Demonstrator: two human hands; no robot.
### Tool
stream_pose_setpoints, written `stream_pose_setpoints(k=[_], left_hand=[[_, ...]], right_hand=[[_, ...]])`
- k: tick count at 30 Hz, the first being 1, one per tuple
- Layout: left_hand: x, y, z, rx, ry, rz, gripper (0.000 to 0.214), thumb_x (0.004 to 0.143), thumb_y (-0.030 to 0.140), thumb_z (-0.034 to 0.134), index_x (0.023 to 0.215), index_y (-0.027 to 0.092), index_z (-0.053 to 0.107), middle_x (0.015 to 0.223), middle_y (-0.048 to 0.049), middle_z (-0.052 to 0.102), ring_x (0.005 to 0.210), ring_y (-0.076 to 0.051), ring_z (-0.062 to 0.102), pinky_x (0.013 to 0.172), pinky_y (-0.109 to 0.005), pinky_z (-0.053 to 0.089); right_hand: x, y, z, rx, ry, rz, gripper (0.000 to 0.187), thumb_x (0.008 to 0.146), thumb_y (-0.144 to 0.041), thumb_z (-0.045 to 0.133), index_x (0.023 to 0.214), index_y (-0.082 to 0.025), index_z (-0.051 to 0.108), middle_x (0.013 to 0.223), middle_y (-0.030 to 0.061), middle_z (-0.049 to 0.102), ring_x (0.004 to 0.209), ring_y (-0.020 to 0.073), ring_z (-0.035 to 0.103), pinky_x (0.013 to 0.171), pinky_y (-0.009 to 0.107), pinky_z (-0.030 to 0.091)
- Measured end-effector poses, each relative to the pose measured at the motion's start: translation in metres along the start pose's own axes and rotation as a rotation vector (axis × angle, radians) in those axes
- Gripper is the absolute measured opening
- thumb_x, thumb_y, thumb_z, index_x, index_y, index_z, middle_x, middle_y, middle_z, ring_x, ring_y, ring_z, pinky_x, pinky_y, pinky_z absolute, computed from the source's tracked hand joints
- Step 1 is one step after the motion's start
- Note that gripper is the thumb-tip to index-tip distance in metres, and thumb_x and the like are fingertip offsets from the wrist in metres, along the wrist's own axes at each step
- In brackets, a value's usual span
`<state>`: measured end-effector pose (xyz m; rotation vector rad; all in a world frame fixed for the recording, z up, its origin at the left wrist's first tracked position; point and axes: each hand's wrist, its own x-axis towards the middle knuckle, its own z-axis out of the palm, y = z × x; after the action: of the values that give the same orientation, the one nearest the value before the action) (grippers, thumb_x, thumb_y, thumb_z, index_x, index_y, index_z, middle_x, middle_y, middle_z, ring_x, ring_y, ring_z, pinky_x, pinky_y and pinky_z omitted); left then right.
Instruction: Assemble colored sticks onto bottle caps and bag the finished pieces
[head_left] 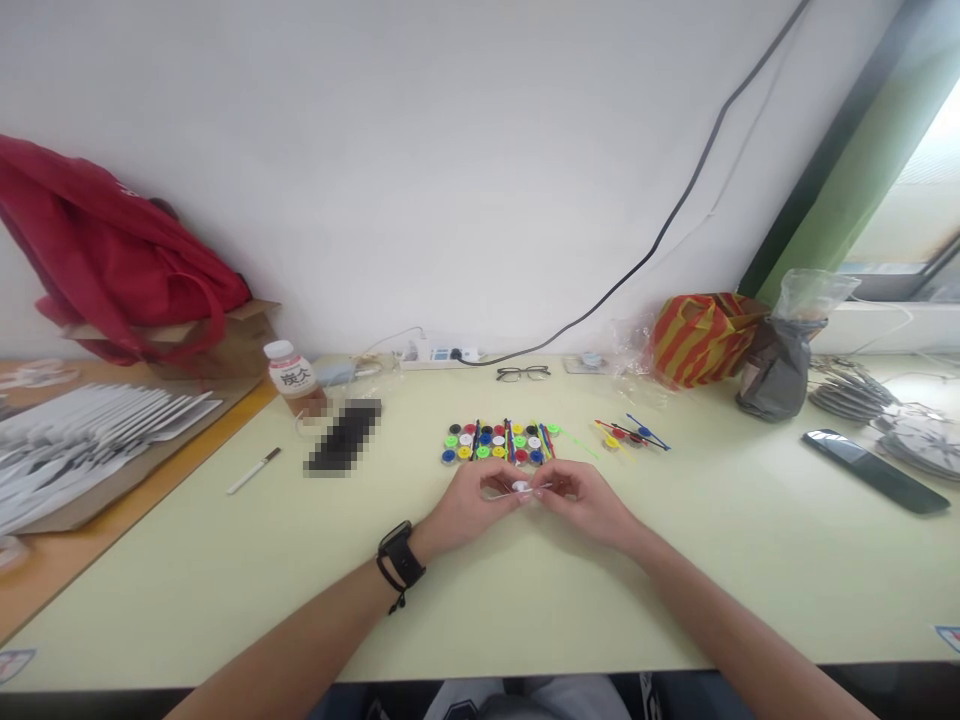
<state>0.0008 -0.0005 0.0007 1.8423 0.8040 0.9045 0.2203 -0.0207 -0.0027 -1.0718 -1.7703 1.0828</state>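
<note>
My left hand (pixel 474 508) and my right hand (pixel 589 505) meet above the near middle of the table. Both are closed, fingertips pinched on a small white plastic piece (pixel 520 486) with a thin white stem. Fingers cover part of it, so its full shape is hidden. Just beyond my fingertips lie rows of small round plastic discs (pixel 486 439) in black, red, white, green, yellow and blue, with thin coloured sticks (pixel 508 437) between them. To the right, several discs with sticks (pixel 634 437) lie loosely grouped.
Eyeglasses (pixel 523 373) and a power strip (pixel 442 356) sit near the wall. At left are a drink bottle (pixel 291 377), a pen-like stick (pixel 253 471) and stacked white strips (pixel 97 430). At right are a striped bag (pixel 701 335), a grey bag (pixel 780 370) and a dark phone-like slab (pixel 874 470).
</note>
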Motion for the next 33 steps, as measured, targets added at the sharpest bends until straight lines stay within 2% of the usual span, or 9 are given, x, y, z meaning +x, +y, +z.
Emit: stream_pose_setpoints(k=[6,14,19,22,25,28,30,33], left_hand=[[0.0,0.0,-0.002,0.049,-0.001,0.025,0.022,0.088,0.039,0.076,0.094,0.018,0.077,0.097,-0.0075,0.076,0.092,-0.022,0.069,0.088,-0.034,0.055],[-0.002,0.006,-0.004,0.139,-0.062,0.053,0.02,0.091,0.037,0.072,0.092,0.018,0.076,0.092,-0.0066,0.074,0.087,-0.021,0.066,0.082,-0.033,0.054],[-0.003,0.01,0.0,-0.008,-0.058,0.023,0.021,0.089,0.038,0.074,0.091,0.016,0.072,0.098,-0.0081,0.073,0.088,-0.02,0.067,0.085,-0.034,0.056],[-0.003,0.012,0.002,-0.117,-0.099,0.002,0.021,0.092,0.037,0.072,0.096,0.016,0.073,0.103,-0.01,0.073,0.093,-0.02,0.068,0.09,-0.036,0.055],[-0.001,0.01,0.002,-0.182,-0.091,-0.034,0.022,0.092,0.037,0.073,0.1,0.017,0.075,0.101,-0.0097,0.074,0.095,-0.021,0.069,0.092,-0.036,0.055],[0.001,0.004,0.001,-0.264,-0.02,-0.078,0.028,0.085,0.037,0.081,0.104,0.018,0.073,0.102,-0.0082,0.074,0.095,-0.02,0.07,0.093,-0.035,0.056],[0.002,-0.001,0.0,-0.297,0.007,-0.098,0.031,0.082,0.038,0.083,0.103,0.017,0.072,0.101,-0.0078,0.074,0.095,-0.02,0.07,0.093,-0.035,0.057],[0.004,-0.005,0.0,-0.295,0.034,-0.105,0.03,0.081,0.038,0.084,0.099,0.016,0.072,0.1,-0.0079,0.075,0.094,-0.02,0.071,0.093,-0.036,0.058]], right_hand=[[0.0,-0.002,-0.002,0.112,-0.041,0.04,0.023,0.088,-0.041,0.07,0.087,-0.019,0.068,0.087,0.0049,0.069,0.079,0.0189,0.063,0.072,0.031,0.051],[0.001,0.001,-0.001,0.154,-0.075,0.037,0.028,0.087,-0.045,0.074,0.087,-0.018,0.066,0.085,0.0032,0.066,0.075,0.0166,0.058,0.068,0.029,0.046],[0.001,-0.001,-0.005,0.175,-0.078,0.037,0.03,0.088,-0.048,0.072,0.091,-0.019,0.066,0.089,0.0048,0.067,0.079,0.0182,0.06,0.071,0.03,0.048],[0.001,-0.004,-0.009,0.19,-0.079,0.042,0.032,0.088,-0.051,0.071,0.096,-0.021,0.065,0.088,0.0039,0.067,0.078,0.0182,0.06,0.069,0.03,0.048],[0.0,-0.006,-0.011,0.192,-0.023,0.04,0.036,0.088,-0.051,0.071,0.11,-0.023,0.063,0.099,0.0044,0.064,0.072,0.0153,0.057,0.065,0.029,0.048],[0.0,-0.004,-0.01,0.087,0.103,0.007,0.041,0.09,-0.052,0.067,0.12,-0.026,0.06,0.107,0.0056,0.062,0.072,0.015,0.057,0.065,0.03,0.049],[0.0,-0.002,-0.01,-0.013,0.138,-0.023,0.035,0.095,-0.054,0.059,0.11,-0.023,0.064,0.096,0.0052,0.063,0.073,0.0169,0.057,0.066,0.03,0.047],[-0.001,0.0,-0.013,-0.039,0.02,-0.047,0.047,0.099,-0.062,0.047,0.09,-0.02,0.067,0.078,0.0042,0.061,0.07,0.0177,0.054,0.065,0.03,0.045]])
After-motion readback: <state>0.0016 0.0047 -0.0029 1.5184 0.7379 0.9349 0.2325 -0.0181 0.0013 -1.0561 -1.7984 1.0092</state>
